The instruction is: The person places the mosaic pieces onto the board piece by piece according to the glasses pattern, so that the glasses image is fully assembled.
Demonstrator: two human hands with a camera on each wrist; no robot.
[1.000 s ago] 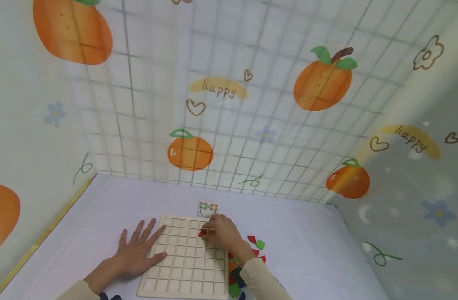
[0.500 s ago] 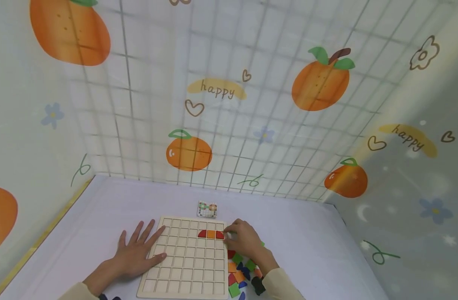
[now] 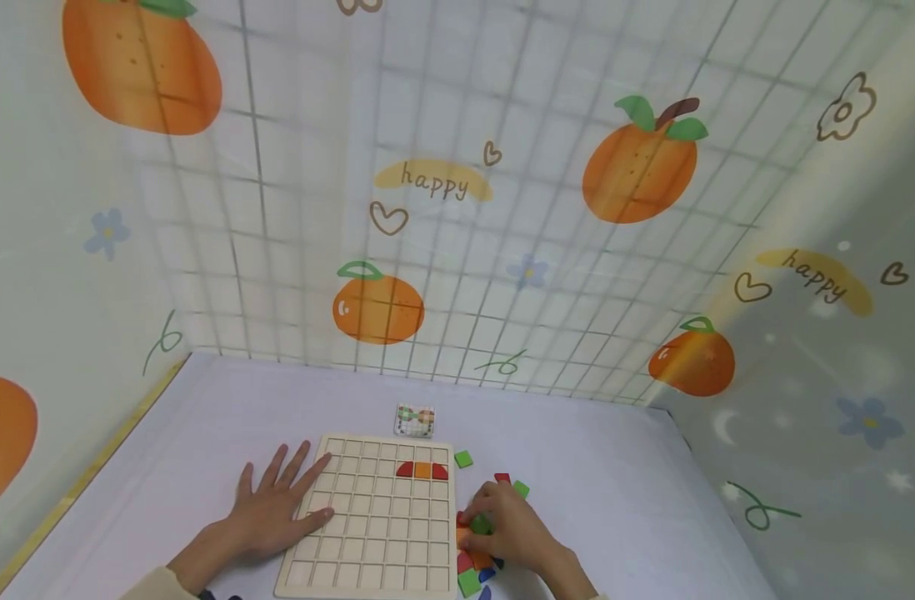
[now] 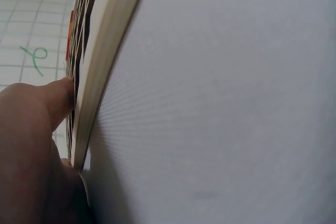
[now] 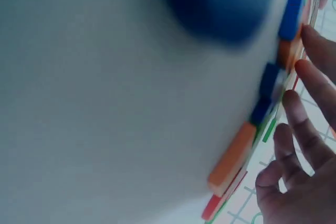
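Note:
A wooden grid board (image 3: pixel 375 527) lies on the table. Near its far right corner, two red curved tiles (image 3: pixel 405 469) flank an orange square tile (image 3: pixel 422 471) in one row. My left hand (image 3: pixel 273 504) rests spread over the board's left edge, index fingertip and thumb on the grid; in the left wrist view, the thumb reaches over the board's thick side (image 4: pixel 105 66). Beside the right edge, my right hand (image 3: pixel 506 521) is over a pile of coloured tiles. Its thumb and index fingertips are at another orange tile (image 5: pixel 287 53), slightly apart, with the other fingers loosely bent.
A small pattern card (image 3: pixel 415 420) lies beyond the board. One green square tile (image 3: pixel 463 459) sits alone off the far right corner. More green (image 3: pixel 468 582) and blue tiles (image 3: pixel 487 575) lie along the right edge. Printed fabric walls (image 3: pixel 442 250) enclose the table.
My right hand has left the board's red and orange row, set a green tile down off the far right corner, and moved back towards me to the tile pile. The left hand stays put.

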